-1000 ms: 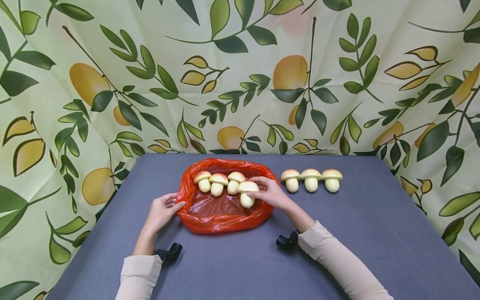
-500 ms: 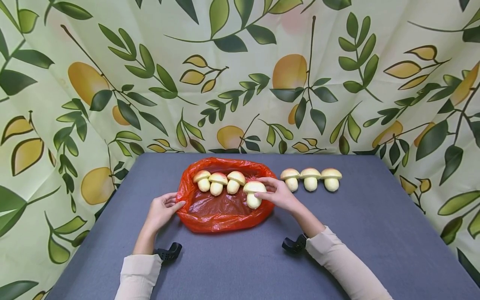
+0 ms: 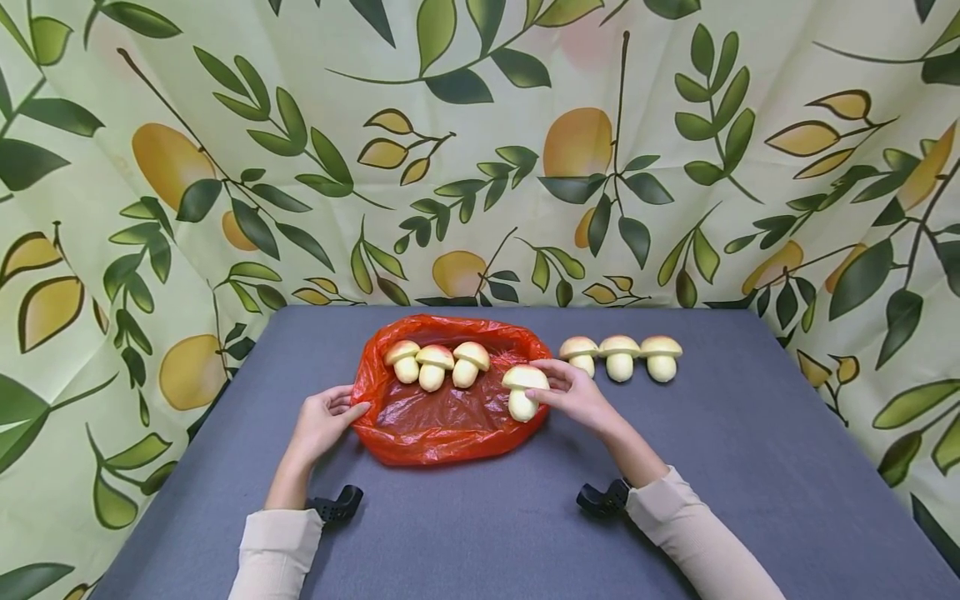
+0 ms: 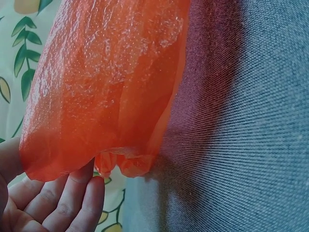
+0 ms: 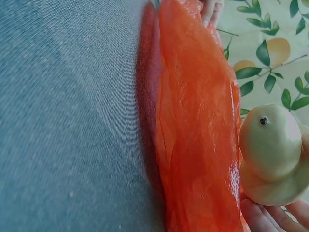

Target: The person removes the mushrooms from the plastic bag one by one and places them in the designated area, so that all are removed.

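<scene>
A red plastic bag (image 3: pixel 435 450) lies on the table with its mouth spread wide and its edge rolled. Three toy mushrooms (image 3: pixel 434 367) with pale stems and reddish-tinged caps lie inside, towards the back. My left hand (image 3: pixel 318 422) pinches the bag's left edge between thumb and fingers; the left wrist view shows the bag wall (image 4: pixel 106 87) hanging between them. With thumb and fingertips, my right hand (image 3: pixel 579 402) grips another mushroom (image 3: pixel 522 390), upright over the bag's right side. In the right wrist view its rounded stem end (image 5: pixel 270 140) faces the camera.
Three more mushrooms (image 3: pixel 620 360) stand in a row on the grey-blue table (image 3: pixel 465 533), right of the bag and just behind my right hand. A fabric backdrop (image 3: pixel 487 217) with leaves and fruit rises at the table's back and sides.
My right hand has carried its mushroom rightwards and slightly nearer, away from the three in the bag and towards the bag's right edge. The left hand and bag have stayed put.
</scene>
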Demonstrator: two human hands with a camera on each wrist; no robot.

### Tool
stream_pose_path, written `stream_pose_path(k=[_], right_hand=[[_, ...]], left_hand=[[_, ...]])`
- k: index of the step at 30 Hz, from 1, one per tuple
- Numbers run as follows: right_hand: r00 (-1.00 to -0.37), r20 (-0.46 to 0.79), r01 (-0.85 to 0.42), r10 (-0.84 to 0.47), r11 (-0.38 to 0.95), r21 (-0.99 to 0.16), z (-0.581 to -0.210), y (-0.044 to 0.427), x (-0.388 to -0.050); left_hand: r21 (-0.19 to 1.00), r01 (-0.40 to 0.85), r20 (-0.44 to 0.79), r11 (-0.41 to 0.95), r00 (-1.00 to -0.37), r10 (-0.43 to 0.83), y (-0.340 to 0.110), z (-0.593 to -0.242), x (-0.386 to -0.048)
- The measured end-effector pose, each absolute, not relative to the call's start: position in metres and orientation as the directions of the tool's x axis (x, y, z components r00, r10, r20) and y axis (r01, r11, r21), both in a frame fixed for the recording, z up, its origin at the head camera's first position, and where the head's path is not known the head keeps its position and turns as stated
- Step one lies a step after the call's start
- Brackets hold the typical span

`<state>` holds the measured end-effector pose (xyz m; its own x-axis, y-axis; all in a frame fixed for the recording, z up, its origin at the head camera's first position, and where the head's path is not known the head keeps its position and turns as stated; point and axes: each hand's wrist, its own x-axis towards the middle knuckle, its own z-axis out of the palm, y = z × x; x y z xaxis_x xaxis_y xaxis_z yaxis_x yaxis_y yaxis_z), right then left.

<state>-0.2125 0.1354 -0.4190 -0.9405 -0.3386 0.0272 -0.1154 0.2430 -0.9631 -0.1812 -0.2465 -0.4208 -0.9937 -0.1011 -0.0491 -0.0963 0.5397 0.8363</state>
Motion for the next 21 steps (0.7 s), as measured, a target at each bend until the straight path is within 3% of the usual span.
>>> stream_pose_path(k=[21], right_hand=[[-0.977,0.020,-0.073,-0.214,0.242,-0.968,-0.420,0.180,-0.197]], left_hand=[[0.834,-0.103,-0.055,0.543,-0.993,-0.104,-0.246,-0.422,-0.181]])
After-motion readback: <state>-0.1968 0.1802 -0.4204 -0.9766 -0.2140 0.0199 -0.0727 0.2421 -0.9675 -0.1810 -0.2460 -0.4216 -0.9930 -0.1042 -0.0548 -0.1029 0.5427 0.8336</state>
